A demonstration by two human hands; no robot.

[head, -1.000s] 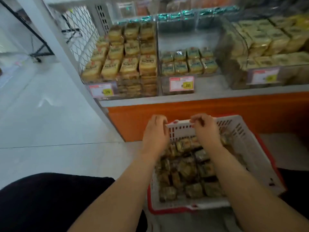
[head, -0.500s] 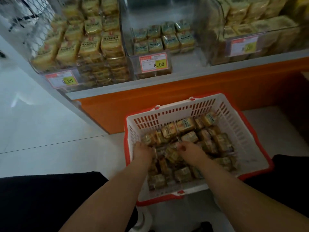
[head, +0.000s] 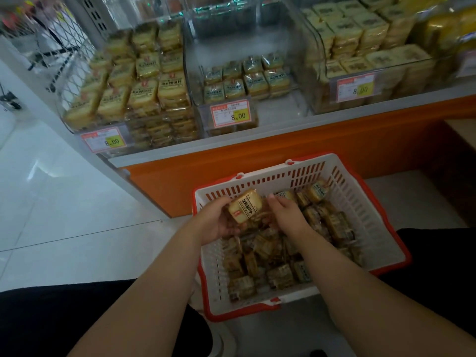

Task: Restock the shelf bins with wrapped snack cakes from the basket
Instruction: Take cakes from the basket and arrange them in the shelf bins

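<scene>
Left hand (head: 219, 222) palm up above the basket (head: 371, 228), grip curled round one wrapped snack cake (head: 244, 206), held just over the pile of cakes (head: 283, 256); right hand (head: 284, 213) palm down beside it, fingers reaching among the cakes, grip state unclear; basket on floor below the shelf bins; middle bin (head: 242, 81) part filled, left bin (head: 134, 83) stacked high.

Both hands (head: 253, 219) forward, fingers curled
</scene>
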